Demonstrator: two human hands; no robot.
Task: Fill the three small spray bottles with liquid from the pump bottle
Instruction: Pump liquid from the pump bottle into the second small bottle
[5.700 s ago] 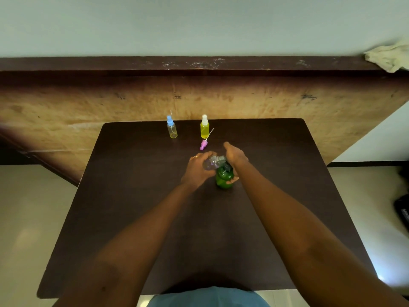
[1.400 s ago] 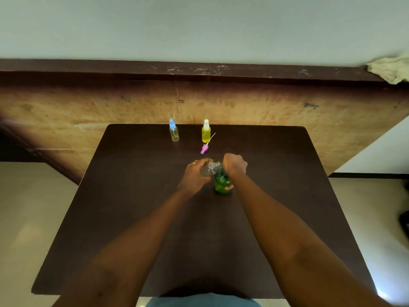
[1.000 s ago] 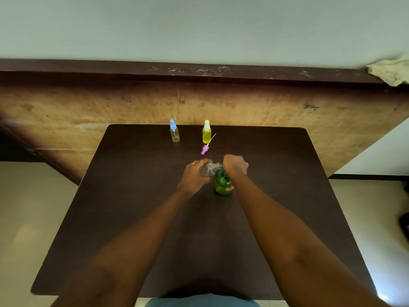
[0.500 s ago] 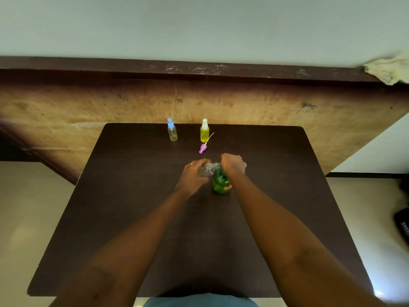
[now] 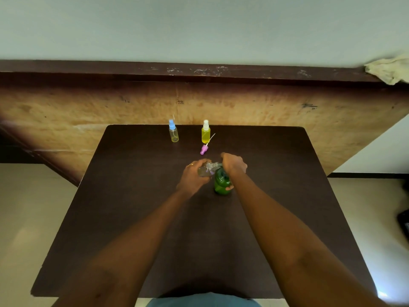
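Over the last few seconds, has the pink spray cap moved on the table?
No. The pink spray cap still lies just in front of the yellow bottle, tube angled the same way.

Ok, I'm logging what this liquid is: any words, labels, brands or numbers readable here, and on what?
No text can be read.
Green plastic pump bottle: no label shows.
Small blue-capped spray bottle, small yellow white-capped spray bottle, small clear bottle in the left hand: no print visible.
Dark marks on the wooden panel: too blurred to read.
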